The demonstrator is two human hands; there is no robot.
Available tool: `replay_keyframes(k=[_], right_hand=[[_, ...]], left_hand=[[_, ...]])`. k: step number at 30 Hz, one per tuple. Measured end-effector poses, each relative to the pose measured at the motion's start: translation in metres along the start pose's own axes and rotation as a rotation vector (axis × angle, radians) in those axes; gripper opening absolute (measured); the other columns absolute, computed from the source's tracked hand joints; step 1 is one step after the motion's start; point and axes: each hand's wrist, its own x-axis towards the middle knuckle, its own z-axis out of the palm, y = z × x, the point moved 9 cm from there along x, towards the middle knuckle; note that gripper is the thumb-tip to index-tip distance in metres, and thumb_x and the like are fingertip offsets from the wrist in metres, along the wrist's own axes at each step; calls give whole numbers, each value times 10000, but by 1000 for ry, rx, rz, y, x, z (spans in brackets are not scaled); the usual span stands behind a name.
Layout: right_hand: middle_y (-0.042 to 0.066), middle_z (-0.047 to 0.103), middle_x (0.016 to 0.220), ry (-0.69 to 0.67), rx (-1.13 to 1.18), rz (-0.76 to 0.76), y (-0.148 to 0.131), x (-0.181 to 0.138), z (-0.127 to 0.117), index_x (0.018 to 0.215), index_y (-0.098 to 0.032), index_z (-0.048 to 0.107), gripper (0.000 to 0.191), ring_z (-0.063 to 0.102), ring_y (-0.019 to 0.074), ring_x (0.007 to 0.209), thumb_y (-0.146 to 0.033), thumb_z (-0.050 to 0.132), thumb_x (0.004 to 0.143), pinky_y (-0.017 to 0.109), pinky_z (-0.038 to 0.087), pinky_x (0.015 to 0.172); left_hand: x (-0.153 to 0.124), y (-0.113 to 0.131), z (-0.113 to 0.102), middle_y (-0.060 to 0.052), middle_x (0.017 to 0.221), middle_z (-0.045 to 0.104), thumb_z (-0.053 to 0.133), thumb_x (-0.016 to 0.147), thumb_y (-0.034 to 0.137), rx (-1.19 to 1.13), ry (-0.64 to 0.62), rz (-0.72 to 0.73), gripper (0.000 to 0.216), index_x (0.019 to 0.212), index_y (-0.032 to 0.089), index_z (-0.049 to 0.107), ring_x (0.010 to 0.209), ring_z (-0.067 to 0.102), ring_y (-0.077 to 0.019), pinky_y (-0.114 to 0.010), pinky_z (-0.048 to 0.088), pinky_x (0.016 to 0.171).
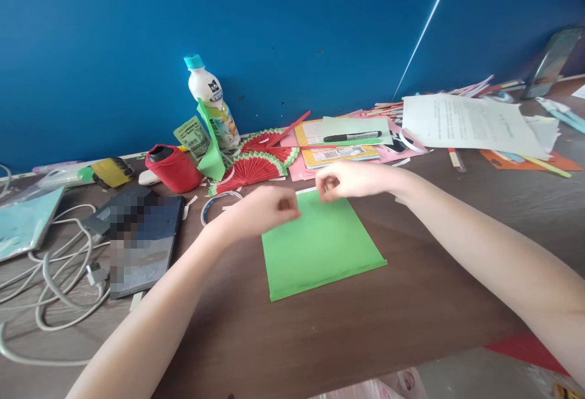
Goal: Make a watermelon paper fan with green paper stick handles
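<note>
A sheet of green paper (322,243) lies on the brown table, its near edge folded into a narrow band. Along its far edge runs a thin white strip (305,190), partly between my hands. My left hand (269,209) hovers over the sheet's far left corner with its fingers curled together. Over the far right corner is my right hand (345,180), thumb and fingers closed in a pinch. What either hand holds, if anything, is too small and blurred to make out. A roll of tape (211,207) rests left of my left wrist.
Red-and-green pleated paper fans (256,169), a bottle (210,97) and a red-wrapped object (173,167) stand at the back. A tablet-like device (158,234) and white cables (50,283) lie left. Behind my right hand are a black marker (351,136) and printed sheets (466,122).
</note>
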Motion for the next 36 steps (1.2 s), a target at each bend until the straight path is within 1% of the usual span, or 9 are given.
replay_keyframes(k=[3,4,6,11,16,19,22,29,36], right_hand=[[-22,584,642,-370,43,-80,-36,-21,37,704,-200,604,150,497,105,560,-350,600,714,238,311,503],[-32,573,613,-431,15,-75,-43,-27,45,687,-203,598,158,473,97,521,-359,621,696,238,293,478],[-48,536,561,-488,-52,-42,-50,-35,58,635,-203,553,182,438,86,475,-351,653,669,236,259,449],[-50,483,533,-451,-253,-35,-48,-36,74,585,-203,457,213,403,98,466,-272,641,670,246,229,441],[-38,500,556,-425,-274,-47,-40,-28,76,617,-206,457,168,419,111,483,-261,599,687,251,241,438],[-26,520,584,-465,-278,-27,-36,-29,77,652,-203,487,130,438,116,497,-282,577,702,247,241,438],[-16,542,632,-506,-278,-21,-35,-32,78,709,-201,515,114,447,117,511,-310,548,710,241,244,449],[-6,530,676,-483,-328,-31,-38,-36,74,792,-207,531,105,458,134,594,-272,514,712,240,266,491],[-10,527,706,-478,-346,5,-38,-41,70,809,-215,516,107,441,124,583,-245,510,706,237,255,481]], left_hand=[[-19,23,38,46,657,586,575,713,415,-18,-390,-13,204,675,215,587,586,509,-108,-204,319,491],[-25,26,48,52,632,573,616,679,408,14,-472,-36,192,669,218,583,560,496,-106,-205,306,475],[-29,28,58,59,578,527,638,657,322,85,-518,-46,148,622,211,547,514,453,-98,-211,274,455],[-26,18,58,57,539,470,610,665,240,179,-485,-67,126,598,203,510,496,402,-103,-226,260,477],[-27,23,49,43,742,562,557,702,158,189,-398,-32,59,719,208,529,662,483,-115,-217,296,536],[-31,30,52,40,809,585,582,713,202,145,-436,-5,54,754,211,548,720,513,-123,-218,319,563],[-34,30,55,34,781,594,606,704,254,160,-487,-45,100,776,207,553,696,523,-128,-221,328,566],[-36,30,51,1,727,598,452,712,162,286,-443,-46,122,727,202,566,628,507,-133,-235,328,564],[-35,27,46,11,556,448,357,729,181,337,-364,28,177,596,191,472,482,336,-107,-253,227,484]])
